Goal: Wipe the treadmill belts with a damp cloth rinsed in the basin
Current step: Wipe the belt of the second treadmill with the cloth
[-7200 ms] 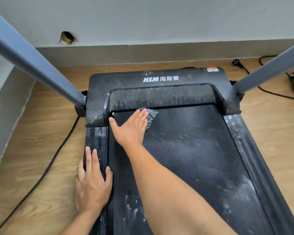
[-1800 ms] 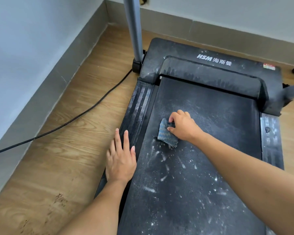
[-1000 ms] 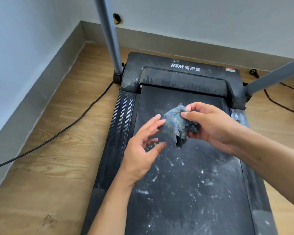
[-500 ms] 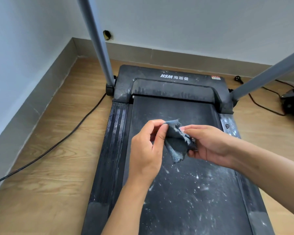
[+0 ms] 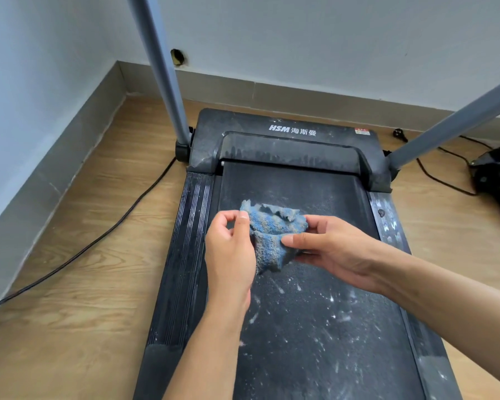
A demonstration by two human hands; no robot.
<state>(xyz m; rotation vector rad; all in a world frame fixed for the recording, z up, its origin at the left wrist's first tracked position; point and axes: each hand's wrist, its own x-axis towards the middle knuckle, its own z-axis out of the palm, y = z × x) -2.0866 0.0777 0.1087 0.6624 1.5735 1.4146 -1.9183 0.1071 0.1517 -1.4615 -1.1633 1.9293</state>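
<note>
A small blue-grey cloth (image 5: 269,235) hangs in the air above the black treadmill belt (image 5: 315,321), held between both hands. My left hand (image 5: 228,255) pinches its left edge with thumb and forefinger. My right hand (image 5: 332,249) grips its right side, thumb across the front. The belt is dusty, with white specks on its near half. The basin is not in view.
The dusty motor cover (image 5: 289,142) sits at the belt's far end. Two grey uprights (image 5: 162,70) (image 5: 451,122) rise from its corners. A black cable (image 5: 84,249) runs over the wooden floor on the left. A black object (image 5: 497,174) with cables lies at the right.
My right hand lifted the cloth off the belt and my left hand left the side rail to take hold of it. Between the two hands the cloth has spread wider.
</note>
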